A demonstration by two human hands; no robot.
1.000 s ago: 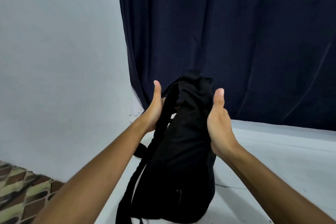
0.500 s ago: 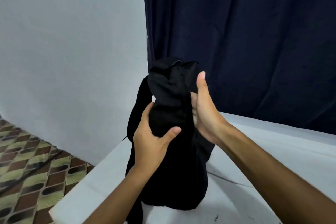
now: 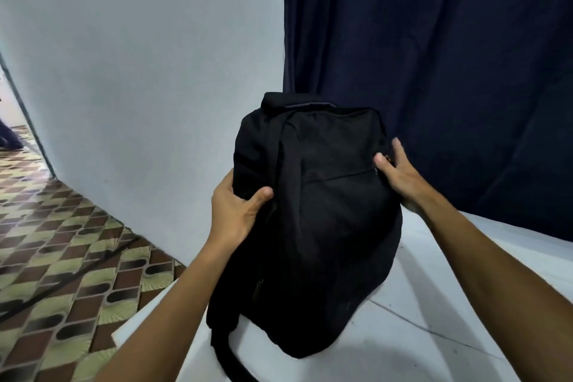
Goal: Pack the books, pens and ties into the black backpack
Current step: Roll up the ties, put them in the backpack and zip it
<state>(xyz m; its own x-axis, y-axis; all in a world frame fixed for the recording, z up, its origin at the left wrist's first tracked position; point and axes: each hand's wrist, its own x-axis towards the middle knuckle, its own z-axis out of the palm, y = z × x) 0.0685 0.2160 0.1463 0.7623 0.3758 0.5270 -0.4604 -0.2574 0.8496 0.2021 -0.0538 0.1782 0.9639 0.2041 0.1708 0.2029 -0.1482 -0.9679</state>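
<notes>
Two bare forearms reach forward from the bottom of the view. One black backpack [image 3: 325, 226] stands upright on the near left corner of a white table [image 3: 434, 335], with one strap [image 3: 229, 363] trailing off its base toward the viewer.

The left hand [image 3: 237, 211] grips the backpack's left side about halfway up, thumb curled over the front fabric and fingers wrapped out of sight around the side. The right hand [image 3: 400, 174] holds the upper right edge, thumb pressed on the front near a slanted zipper line and the fingers reaching behind the bag. No books, pens or ties can be seen; the bag's bulk hides whatever lies behind it.

Left of the table, a brown and yellow patterned tile floor [image 3: 62, 257] runs back, with one dark cable [image 3: 62, 282] across it. Beyond stand a plain pale wall [image 3: 139, 56] on the left and one dark navy curtain [image 3: 434, 56] on the right, just behind the backpack.
</notes>
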